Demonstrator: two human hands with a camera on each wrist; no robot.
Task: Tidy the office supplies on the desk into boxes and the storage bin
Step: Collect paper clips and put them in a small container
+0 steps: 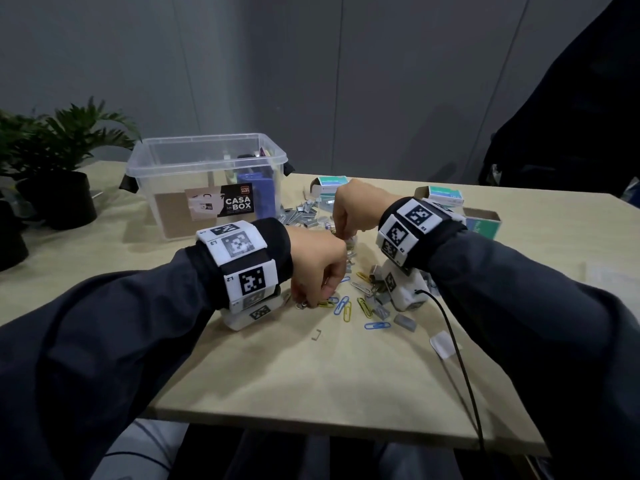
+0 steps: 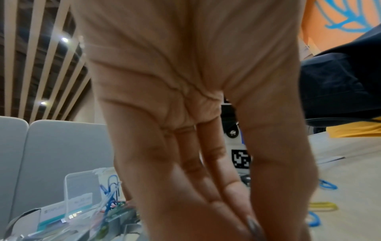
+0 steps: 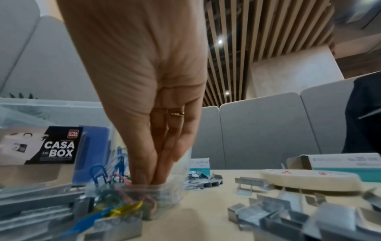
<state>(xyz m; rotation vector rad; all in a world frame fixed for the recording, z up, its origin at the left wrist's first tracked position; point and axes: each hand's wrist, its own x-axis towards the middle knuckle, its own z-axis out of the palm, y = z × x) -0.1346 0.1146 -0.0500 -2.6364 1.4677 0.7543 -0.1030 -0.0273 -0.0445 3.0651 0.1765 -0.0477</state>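
Both of the person's hands work in the middle of the tabletop [image 1: 311,375] among scattered paper clips [image 1: 346,308] and grey blocks of staples [image 1: 303,213]. The right hand [image 1: 353,211] points its fingers [image 3: 144,169] straight down, bunched together, their tips inside a small clear tub [image 3: 148,195] of coloured clips; whether they pinch one, I cannot tell. The left hand [image 1: 317,268] reaches down to the loose clips nearer the person, fingers [image 2: 226,195] drawn together at the tips, but what they hold is too blurred to say. Behind the hands to the left stands a clear storage bin [image 1: 207,181] with a label reading "CASA BOX", a blue object showing through its wall. Small open teal and white boxes [image 1: 329,183] sit beyond the staples; one reads "No. 35". A roll of tape [image 3: 309,177] lies just in front of another box on the right. Potted plants [image 1: 59,161] stand at the far left.
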